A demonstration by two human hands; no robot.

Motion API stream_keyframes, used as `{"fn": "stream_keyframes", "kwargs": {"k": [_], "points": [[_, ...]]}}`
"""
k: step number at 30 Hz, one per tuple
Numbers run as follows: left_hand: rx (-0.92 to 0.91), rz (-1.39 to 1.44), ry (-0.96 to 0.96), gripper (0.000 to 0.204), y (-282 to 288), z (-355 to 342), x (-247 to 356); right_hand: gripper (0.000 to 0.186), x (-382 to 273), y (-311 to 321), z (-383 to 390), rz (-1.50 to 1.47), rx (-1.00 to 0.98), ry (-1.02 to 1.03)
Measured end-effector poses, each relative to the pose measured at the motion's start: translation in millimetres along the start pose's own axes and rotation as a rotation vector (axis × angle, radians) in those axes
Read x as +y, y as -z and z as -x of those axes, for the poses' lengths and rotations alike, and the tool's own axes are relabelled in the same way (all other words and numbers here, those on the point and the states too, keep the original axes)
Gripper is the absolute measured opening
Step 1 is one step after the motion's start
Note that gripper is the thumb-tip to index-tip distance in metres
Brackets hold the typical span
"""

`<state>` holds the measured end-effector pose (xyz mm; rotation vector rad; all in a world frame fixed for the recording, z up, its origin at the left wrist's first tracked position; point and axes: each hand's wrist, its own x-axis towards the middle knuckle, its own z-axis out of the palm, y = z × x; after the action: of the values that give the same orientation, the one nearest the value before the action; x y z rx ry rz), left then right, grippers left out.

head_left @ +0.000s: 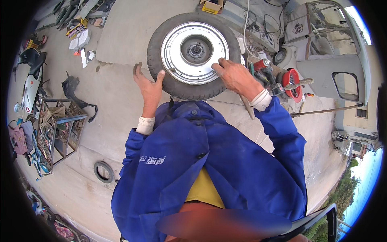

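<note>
A wheel with a black tyre (156, 44) and a silver rim (171, 46) lies in front of me, a dark hub (197, 49) with a short shaft at its centre. A valve stem (172, 69) stands up at the rim's near left. My left hand (150, 86) is open beside the tyre's left edge, thumb and fingers apart, holding nothing. Over the right side of the tyre, my right hand (238, 76) has its fingers curled together, with the fingertips at the rim's edge. Whatever lies between those fingertips is hidden.
Right of the wheel are a power tool (266, 74), a red bowl (293, 94) and a grey vehicle (326, 76). A metal rack of parts (70, 119) stands at left, near a small tyre (96, 170) on the floor. Behind the wheel sits a yellow box (211, 7).
</note>
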<state>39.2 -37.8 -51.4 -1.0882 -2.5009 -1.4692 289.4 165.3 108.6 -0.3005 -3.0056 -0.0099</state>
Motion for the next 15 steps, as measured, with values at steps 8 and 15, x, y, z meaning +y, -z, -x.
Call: {"fn": "stream_keyframes", "kwargs": {"k": [8, 15], "points": [[-0.342, 1.119, 0.848, 0.079, -22, 0, -1, 0.034, -7, 8, -9, 0.055, -0.17, -0.169], [-0.295, 1.087, 0.77, 0.073, -31, -2, -5, 0.034, 0, 3, -22, 0.076, -0.356, -0.237]]}}
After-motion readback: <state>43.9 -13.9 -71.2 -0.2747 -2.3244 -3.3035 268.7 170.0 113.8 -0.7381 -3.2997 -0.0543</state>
